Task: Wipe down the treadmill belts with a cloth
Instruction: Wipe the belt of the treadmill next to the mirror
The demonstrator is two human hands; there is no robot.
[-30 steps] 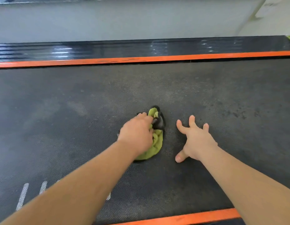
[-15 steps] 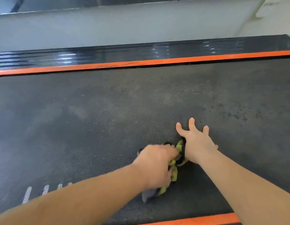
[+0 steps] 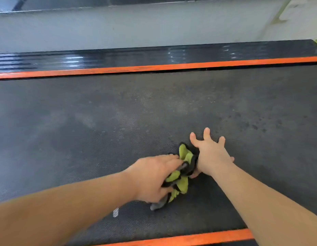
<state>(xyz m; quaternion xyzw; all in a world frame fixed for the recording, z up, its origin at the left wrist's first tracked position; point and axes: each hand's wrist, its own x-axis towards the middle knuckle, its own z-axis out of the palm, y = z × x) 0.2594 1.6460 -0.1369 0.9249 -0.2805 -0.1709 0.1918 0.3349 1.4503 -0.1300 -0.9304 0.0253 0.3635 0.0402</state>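
The cloth, green with dark trim, lies bunched on the treadmill belt, right of centre and toward the near edge, wedged between both hands. It looks soft, light and limp, so it should be gripped as a wad, pressing down through the palm. The left hand clutches its middle, fingers curled in. The right hand rests spread flat on the belt, its heel seemingly touching the cloth. The bundle's long axis runs near-left to far-right, grey tail nearest
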